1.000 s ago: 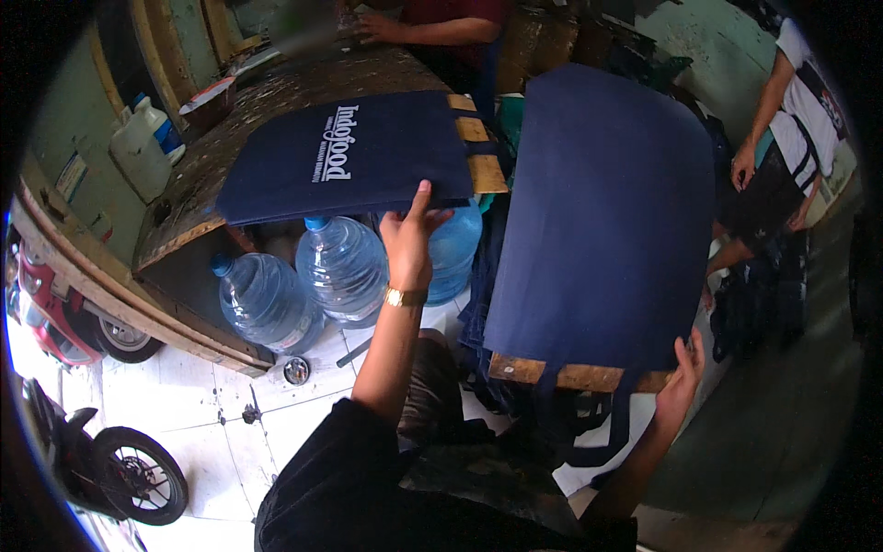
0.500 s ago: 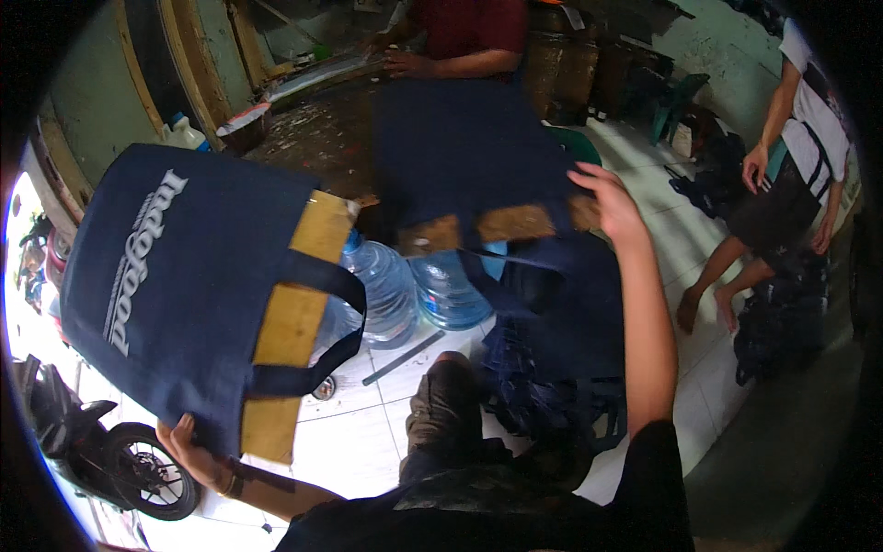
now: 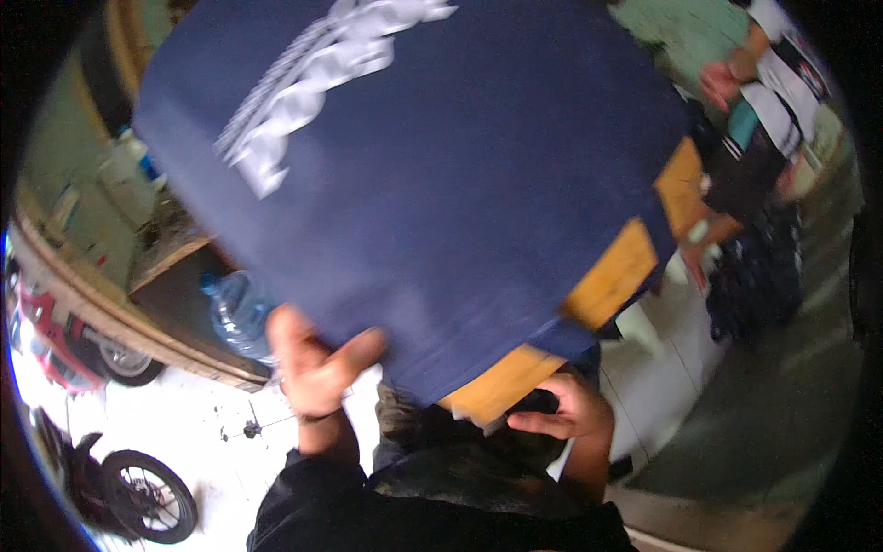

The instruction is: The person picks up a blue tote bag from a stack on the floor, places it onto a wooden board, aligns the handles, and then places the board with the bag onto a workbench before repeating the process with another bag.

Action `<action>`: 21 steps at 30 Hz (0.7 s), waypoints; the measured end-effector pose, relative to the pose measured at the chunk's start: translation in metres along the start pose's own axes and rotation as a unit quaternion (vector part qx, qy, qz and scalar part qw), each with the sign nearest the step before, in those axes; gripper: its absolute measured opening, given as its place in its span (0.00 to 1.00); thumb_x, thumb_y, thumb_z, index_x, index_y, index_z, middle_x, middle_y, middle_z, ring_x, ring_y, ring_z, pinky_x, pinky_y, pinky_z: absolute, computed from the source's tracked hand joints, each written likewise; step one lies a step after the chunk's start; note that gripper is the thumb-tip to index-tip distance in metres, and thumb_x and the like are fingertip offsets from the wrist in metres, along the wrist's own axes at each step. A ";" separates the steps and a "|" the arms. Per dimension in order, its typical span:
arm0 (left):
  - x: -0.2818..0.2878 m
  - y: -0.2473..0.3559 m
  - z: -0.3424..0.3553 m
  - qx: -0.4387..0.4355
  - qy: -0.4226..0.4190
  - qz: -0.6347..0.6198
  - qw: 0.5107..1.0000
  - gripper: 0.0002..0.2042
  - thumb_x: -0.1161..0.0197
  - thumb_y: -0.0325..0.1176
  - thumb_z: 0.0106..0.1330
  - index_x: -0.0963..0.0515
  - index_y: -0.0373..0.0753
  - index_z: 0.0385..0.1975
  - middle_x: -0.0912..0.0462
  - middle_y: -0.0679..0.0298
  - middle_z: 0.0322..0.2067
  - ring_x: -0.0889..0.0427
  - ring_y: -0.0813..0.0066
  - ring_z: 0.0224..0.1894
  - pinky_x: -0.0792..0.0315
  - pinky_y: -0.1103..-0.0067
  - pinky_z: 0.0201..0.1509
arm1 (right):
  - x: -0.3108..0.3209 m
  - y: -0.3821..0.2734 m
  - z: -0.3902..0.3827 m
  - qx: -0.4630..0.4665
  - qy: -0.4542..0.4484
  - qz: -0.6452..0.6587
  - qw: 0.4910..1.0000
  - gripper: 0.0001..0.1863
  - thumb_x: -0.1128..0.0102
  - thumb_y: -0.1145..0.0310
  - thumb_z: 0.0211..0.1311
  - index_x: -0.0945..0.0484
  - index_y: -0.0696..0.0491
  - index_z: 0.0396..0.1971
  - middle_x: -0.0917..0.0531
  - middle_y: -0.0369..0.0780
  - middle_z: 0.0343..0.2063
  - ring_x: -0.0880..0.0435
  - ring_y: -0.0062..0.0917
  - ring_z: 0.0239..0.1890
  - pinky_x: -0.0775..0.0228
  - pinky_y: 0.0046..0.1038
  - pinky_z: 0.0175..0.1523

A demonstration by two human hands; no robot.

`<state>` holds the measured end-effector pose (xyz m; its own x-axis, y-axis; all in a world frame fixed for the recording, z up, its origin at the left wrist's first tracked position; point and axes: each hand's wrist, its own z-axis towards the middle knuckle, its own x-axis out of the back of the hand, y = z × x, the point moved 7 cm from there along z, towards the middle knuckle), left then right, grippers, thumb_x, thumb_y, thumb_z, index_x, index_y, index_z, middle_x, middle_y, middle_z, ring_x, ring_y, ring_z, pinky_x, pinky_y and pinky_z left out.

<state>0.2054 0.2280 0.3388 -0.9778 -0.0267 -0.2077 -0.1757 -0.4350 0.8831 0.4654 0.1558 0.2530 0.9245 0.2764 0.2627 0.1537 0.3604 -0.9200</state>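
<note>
A dark blue fabric bag [image 3: 460, 175] with white printed lettering fills the upper middle of the view, tilted and close to me. It is stretched over a flat board [image 3: 501, 385], whose yellowish wood shows in patches along the lower right edge. My left hand [image 3: 317, 368] is closed on the bag's lower left edge. At the bottom edge, beside the lowest patch of wood, my right hand [image 3: 570, 409] has its fingers curled around the bag's dark strap or edge; which one is unclear. Motion blurs the lettering and fingers.
A clear blue water jug [image 3: 239, 313] stands at left beside a wooden edge [image 3: 202, 368]. Farther left are a motorcycle wheel [image 3: 147, 497] and a red vehicle [image 3: 55, 340]. Another person [image 3: 773, 110] is at the upper right, near a dark heap [image 3: 759, 276] on the floor.
The lettered bag has swung from the left to the middle and come closer. My right hand has left the second bag, now out of sight, and dropped to this one. The view has turned.
</note>
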 end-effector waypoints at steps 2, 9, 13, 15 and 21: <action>-0.104 -0.030 0.001 0.068 -0.246 -0.079 0.964 0.12 0.33 0.23 0.53 0.24 0.33 0.37 0.20 0.64 0.32 0.21 0.76 0.34 0.28 0.82 0.35 | 0.036 0.004 -0.046 0.019 0.233 0.092 0.968 0.16 0.43 0.67 0.63 0.27 0.59 0.48 0.20 0.43 0.41 0.20 0.26 0.44 0.29 0.26 0.49; -0.256 -0.121 -0.060 0.131 -0.557 -0.214 0.792 0.08 0.37 0.24 0.62 0.24 0.34 0.41 0.19 0.70 0.36 0.23 0.84 0.38 0.30 0.85 0.41 | 0.066 0.021 -0.161 0.027 0.717 0.177 0.674 0.12 0.36 0.72 0.58 0.29 0.55 0.39 0.22 0.43 0.43 0.22 0.27 0.45 0.28 0.31 0.51; -0.263 -0.163 -0.074 -0.107 -0.623 0.083 0.770 0.24 0.30 0.47 0.55 0.24 0.34 0.44 0.19 0.55 0.43 0.20 0.70 0.41 0.27 0.73 0.45 | 0.093 0.032 -0.201 0.056 0.737 0.125 0.661 0.14 0.36 0.71 0.58 0.29 0.56 0.41 0.22 0.42 0.42 0.22 0.27 0.45 0.28 0.32 0.51; -0.228 -0.189 -0.113 -0.156 -0.715 0.165 0.662 0.35 0.30 0.57 0.48 0.25 0.35 0.48 0.24 0.49 0.48 0.29 0.56 0.55 0.35 0.66 0.59 | 0.102 0.034 -0.209 0.071 0.733 0.136 0.663 0.16 0.37 0.71 0.59 0.29 0.57 0.45 0.22 0.42 0.44 0.22 0.28 0.47 0.29 0.33 0.53; -0.170 -0.218 -0.172 -0.306 -0.667 0.191 0.652 0.12 0.34 0.41 0.57 0.18 0.44 0.39 0.25 0.55 0.52 0.31 0.59 0.58 0.37 0.67 0.59 | 0.126 0.007 -0.190 0.141 0.743 0.113 0.644 0.23 0.42 0.70 0.64 0.33 0.61 0.57 0.25 0.44 0.53 0.23 0.28 0.51 0.31 0.29 0.55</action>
<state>0.4294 0.1722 0.1095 -0.2378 0.3907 0.8893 -0.2122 -0.9143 0.3449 0.6492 0.0239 0.2243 0.2570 -0.7326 -0.6303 0.0808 0.6662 -0.7414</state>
